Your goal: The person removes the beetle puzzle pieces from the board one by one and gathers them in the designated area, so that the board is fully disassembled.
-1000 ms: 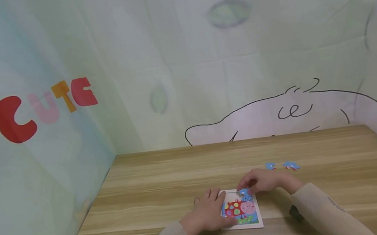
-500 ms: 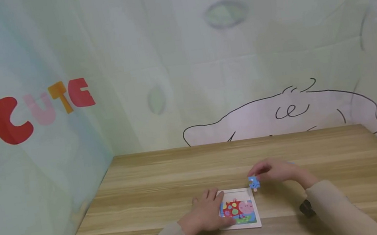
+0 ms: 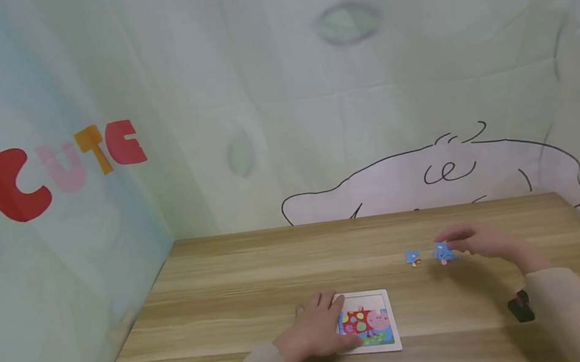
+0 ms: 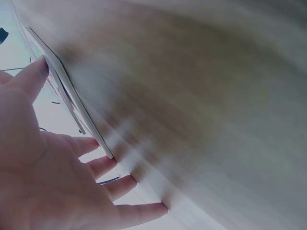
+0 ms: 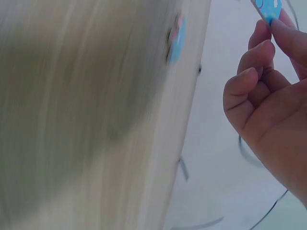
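Note:
Between thumb and fingertips my right hand (image 3: pixel 479 239) pinches a blue jigsaw puzzle piece (image 3: pixel 441 251), raised over the right side of the table. In the right wrist view the held puzzle piece (image 5: pixel 270 8) shows at the top edge, with the other fingers curled below it. My left hand (image 3: pixel 319 328) lies with fingers spread on the left edge of a white-framed puzzle board (image 3: pixel 394 327). A pig in a spotted red outfit fills the board's lower part; the strip along its top is bare white. From the left wrist, the thumb (image 4: pixel 36 79) overlaps the board's edge.
A loose blue puzzle piece (image 3: pixel 413 258) lies on the wooden table (image 3: pixel 258 272), left of the held one. Another is mostly hidden behind the held piece. A printed cloth wall (image 3: pixel 254 87) rises behind the table, and a second side borders it on the left.
My right hand has lifted the blue puzzle piece off the board's top right corner and carried it right and away, over the loose pieces. My left hand stays on the board.

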Demonstrator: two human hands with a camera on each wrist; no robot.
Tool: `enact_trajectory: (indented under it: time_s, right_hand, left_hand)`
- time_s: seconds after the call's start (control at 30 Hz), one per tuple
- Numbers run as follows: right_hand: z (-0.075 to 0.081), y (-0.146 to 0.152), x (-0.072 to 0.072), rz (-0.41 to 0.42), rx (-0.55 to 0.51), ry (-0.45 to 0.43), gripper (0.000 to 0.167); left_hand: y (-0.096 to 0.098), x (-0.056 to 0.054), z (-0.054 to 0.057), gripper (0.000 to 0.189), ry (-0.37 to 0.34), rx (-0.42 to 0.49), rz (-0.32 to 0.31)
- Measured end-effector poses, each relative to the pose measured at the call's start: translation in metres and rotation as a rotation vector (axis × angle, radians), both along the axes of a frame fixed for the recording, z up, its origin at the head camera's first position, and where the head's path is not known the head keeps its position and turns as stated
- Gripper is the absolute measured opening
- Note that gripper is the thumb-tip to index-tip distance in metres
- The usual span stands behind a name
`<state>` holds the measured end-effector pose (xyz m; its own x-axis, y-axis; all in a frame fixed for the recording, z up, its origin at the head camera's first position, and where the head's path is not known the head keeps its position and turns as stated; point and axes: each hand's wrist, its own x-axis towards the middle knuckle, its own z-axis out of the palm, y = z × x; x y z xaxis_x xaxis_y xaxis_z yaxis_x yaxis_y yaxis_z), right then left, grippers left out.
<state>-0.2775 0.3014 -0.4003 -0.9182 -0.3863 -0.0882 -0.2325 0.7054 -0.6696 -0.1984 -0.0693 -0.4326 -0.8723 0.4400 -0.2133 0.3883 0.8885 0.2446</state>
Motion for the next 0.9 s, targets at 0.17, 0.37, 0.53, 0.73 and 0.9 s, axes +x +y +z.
enact_trajectory:
  time_s: [0.17, 0.37, 0.53, 0.73, 0.9]
  right_hand:
    - [-0.005, 0.029, 0.0, -0.058, 0.029, 0.003, 0.037]
    - [-0.015, 0.052, 0.001, -0.115, 0.01, -0.028, 0.039]
    - [-0.022, 0.061, -0.002, -0.169, 0.026, -0.049, 0.037]
    - [-0.023, 0.066, -0.005, -0.219, 0.081, -0.086, 0.039]
    - [-0.024, 0.066, -0.006, -0.237, 0.114, -0.092, 0.037]
  left_hand:
    - [0.0, -0.001, -0.001, 0.087, -0.007, 0.0, -0.002]
    - [0.0, -0.002, -0.002, 0.087, -0.018, -0.008, 0.0]
    - [0.001, -0.003, -0.003, 0.087, -0.019, -0.012, 0.004]
    - [0.001, -0.001, -0.001, 0.087, -0.029, -0.007, 0.013]
    - [0.001, -0.001, 0.0, 0.087, -0.035, -0.007, 0.013]
